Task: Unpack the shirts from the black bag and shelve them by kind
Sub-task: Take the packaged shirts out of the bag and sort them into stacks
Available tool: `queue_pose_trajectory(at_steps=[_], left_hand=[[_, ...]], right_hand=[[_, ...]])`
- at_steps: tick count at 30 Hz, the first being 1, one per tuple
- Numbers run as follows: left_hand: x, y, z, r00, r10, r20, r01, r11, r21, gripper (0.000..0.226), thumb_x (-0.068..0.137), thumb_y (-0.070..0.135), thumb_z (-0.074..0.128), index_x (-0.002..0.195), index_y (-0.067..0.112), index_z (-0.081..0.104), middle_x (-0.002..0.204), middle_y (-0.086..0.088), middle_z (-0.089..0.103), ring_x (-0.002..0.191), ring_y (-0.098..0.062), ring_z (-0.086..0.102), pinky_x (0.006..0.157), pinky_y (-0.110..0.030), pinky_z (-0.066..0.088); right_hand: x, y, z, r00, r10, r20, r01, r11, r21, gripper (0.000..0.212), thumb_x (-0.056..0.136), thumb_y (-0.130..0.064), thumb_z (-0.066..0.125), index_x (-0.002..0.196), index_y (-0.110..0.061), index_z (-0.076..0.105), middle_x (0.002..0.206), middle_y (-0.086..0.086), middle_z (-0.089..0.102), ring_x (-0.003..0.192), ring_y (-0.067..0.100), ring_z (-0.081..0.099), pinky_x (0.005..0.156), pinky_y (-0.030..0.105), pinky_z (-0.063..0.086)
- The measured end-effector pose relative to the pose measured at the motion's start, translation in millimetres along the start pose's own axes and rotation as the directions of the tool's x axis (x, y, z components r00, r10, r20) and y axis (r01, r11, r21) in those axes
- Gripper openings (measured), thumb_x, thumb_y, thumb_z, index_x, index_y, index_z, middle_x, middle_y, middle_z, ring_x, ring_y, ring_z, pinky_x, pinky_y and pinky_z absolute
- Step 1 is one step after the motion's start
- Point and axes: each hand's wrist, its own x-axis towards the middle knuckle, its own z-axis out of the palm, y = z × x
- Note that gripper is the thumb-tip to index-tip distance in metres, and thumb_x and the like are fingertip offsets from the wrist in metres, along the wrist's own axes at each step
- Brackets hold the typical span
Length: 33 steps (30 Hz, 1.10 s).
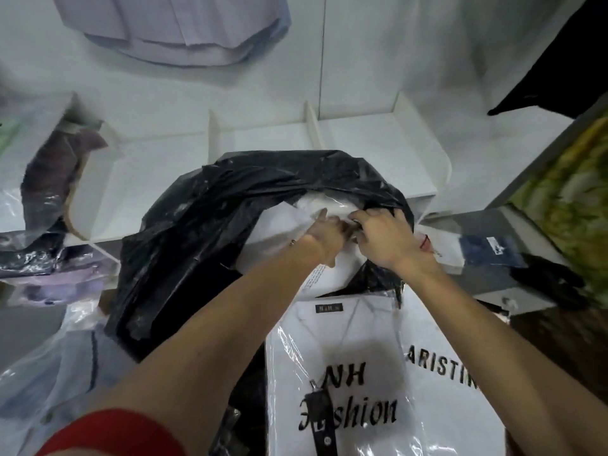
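- Head view: black bag [210,232] at frame centre, mouth facing the person.
- Left hand [324,233] and right hand [383,238] meet at the mouth, both gripping a white wrapped shirt [324,205] just beyond the fingers.
- Shirt's long axis appears left-right; neither hand nearer.
- White shelf [371,143] lies above the bag.

One black bag [210,225], two hands [386,236]

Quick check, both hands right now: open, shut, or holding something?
Left hand: fingers curled, gripping a clear-wrapped white shirt inside the black bag.
Right hand: gripping the same shirt wrapper.
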Motion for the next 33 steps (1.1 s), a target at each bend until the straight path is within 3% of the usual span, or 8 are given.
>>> queue_pose_trajectory(at_steps=[7,11,16,18,21,23,27,33], left_hand=[[-64.1,-25.4,-8.4,0.990,-0.120,-0.069,0.086,0.923,-0.376,0.052,0.096,0.028,0.061,0.145,0.035,0.047,0.123,-0.007,0.066,0.114,-0.029,0.063,0.088,-0.039,0.048],[-129.5,-52.1,-47.5,0.956,-0.201,-0.215,0.057,0.844,-0.534,0.031,0.091,0.025,0.067,0.121,0.022,0.060,0.092,0.006,0.065,0.101,-0.027,0.063,0.081,-0.036,0.044],[-204.6,-83.8,-84.1,0.818,-0.410,-0.402,-0.238,0.396,-0.887,0.038,0.083,0.028,0.082,0.118,0.021,0.067,0.109,0.007,0.074,0.102,-0.015,0.070,0.095,-0.032,0.054],[-220.3,-89.7,-93.5,0.753,-0.515,-0.411,-0.311,0.272,-0.911,0.039,0.082,0.023,0.083,0.116,0.015,0.067,0.108,0.000,0.075,0.099,-0.019,0.073,0.089,-0.037,0.058],[-230.3,-95.3,-99.0,0.702,-0.606,-0.375,-0.433,0.055,-0.900,0.034,0.085,0.009,0.080,0.116,0.010,0.066,0.108,-0.004,0.077,0.097,-0.021,0.074,0.084,-0.037,0.059],[-232.3,-95.7,-99.6,0.702,-0.617,-0.355,-0.511,-0.090,-0.855,0.041,0.088,0.009,0.077,0.126,0.005,0.063,0.118,-0.012,0.075,0.107,-0.030,0.073,0.089,-0.042,0.059],[-232.1,-86.1,-95.8,0.721,-0.628,-0.293,-0.561,-0.280,-0.779,0.054,0.090,0.016,0.073,0.139,0.001,0.055,0.126,-0.012,0.072,0.115,-0.029,0.070,0.092,-0.039,0.057],[-242.8,-78.3,-47.8,0.862,-0.407,-0.303,-0.447,-0.330,-0.831,0.065,0.091,-0.004,0.045,0.148,0.025,0.045,0.144,-0.007,0.060,0.133,-0.031,0.056,0.116,-0.054,0.038]], right_hand=[[-7.4,2.8,-4.6,0.997,-0.076,0.035,0.054,0.908,0.416,0.038,0.104,-0.018,0.049,0.141,-0.023,0.059,0.134,0.004,0.067,0.123,0.024,0.061,0.103,0.032,0.044],[-27.7,-9.7,-32.7,0.987,-0.115,0.116,-0.060,0.405,0.912,0.043,0.101,-0.060,0.045,0.112,-0.030,0.074,0.113,-0.001,0.077,0.107,0.011,0.070,0.102,0.037,0.050],[-50.9,6.1,-67.5,0.974,-0.228,0.000,0.074,0.318,0.945,0.056,0.066,-0.057,0.088,0.113,-0.028,0.076,0.116,-0.001,0.076,0.108,0.018,0.071,0.097,0.035,0.054],[-54.1,9.4,-84.9,0.975,-0.217,-0.053,0.123,0.326,0.937,0.045,0.076,-0.031,0.085,0.117,-0.018,0.074,0.114,0.002,0.077,0.110,0.022,0.073,0.099,0.038,0.056],[-57.9,3.3,-109.1,0.980,-0.074,-0.186,0.192,0.081,0.978,0.015,0.086,-0.008,0.072,0.100,-0.015,0.072,0.093,-0.001,0.080,0.088,0.013,0.077,0.081,0.027,0.061],[-59.8,1.3,-112.0,0.976,-0.107,-0.190,0.187,-0.037,0.982,0.030,0.083,-0.007,0.070,0.111,-0.016,0.069,0.109,0.002,0.079,0.098,0.014,0.075,0.082,0.024,0.060],[-64.6,-3.9,-97.0,0.977,-0.196,-0.079,0.112,0.160,0.981,0.038,0.090,-0.001,0.070,0.128,-0.007,0.066,0.121,0.002,0.075,0.112,0.018,0.072,0.095,0.029,0.058],[-69.1,5.6,-109.5,0.969,0.052,-0.243,0.236,0.107,0.966,0.040,0.090,-0.013,0.074,0.129,-0.006,0.066,0.121,0.006,0.075,0.111,0.024,0.073,0.094,0.039,0.060]])
